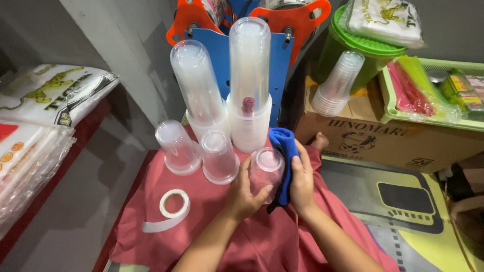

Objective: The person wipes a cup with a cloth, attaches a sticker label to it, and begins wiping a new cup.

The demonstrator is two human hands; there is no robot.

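A clear plastic cup [266,171] stands upside down on the red-draped surface [212,231], the left hand [245,194] in a closed grip around it. The right hand [301,184] presses a blue cloth [285,146] against its side. Brown cardboard box [388,141] sits right; white printed bags [55,93] lie left.

Clear glossy plastic cup [266,171], smooth, thin-walled. Blue soft cloth [285,146], matt, napped. Dull red fabric cover [212,226], matt, creased. White roll of tape [174,203], papery, matt. Tall stacks of clear plastic cups [249,75], glossy. Brown cardboard box [388,143], matt.
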